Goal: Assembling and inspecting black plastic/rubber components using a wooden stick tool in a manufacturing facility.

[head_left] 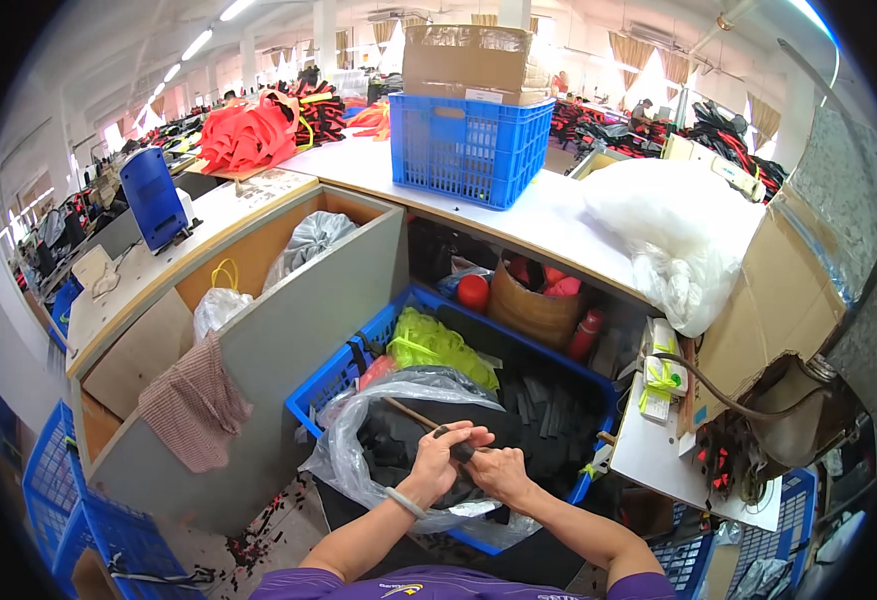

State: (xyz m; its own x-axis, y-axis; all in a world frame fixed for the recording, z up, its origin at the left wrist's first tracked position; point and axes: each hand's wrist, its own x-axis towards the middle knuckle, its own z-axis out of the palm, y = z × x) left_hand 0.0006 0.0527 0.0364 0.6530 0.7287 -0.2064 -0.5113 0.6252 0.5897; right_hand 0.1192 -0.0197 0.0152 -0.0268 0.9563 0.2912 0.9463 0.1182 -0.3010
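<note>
My left hand (443, 462), with a pale band at the wrist, is closed on a small black piece (462, 452); its exact kind is hard to make out. Pressed up beside it, my right hand (499, 473) has its fingers curled onto the same piece. Both are above a clear plastic bag (343, 441) with dark pieces inside. A thin brown stick (409, 412) slants up and left from near my left hand. The bag sits in a large blue crate (599, 430), along with black strips (549, 405) and a bundle of yellow-green material (437, 345).
Beyond the crate runs a white table (349, 180) carrying a blue crate (469, 150) topped by a cardboard box (474, 62). To the left stands a grey panel (289, 400) with a checked cloth (197, 405) over it. White plastic (669, 240) hangs at the right.
</note>
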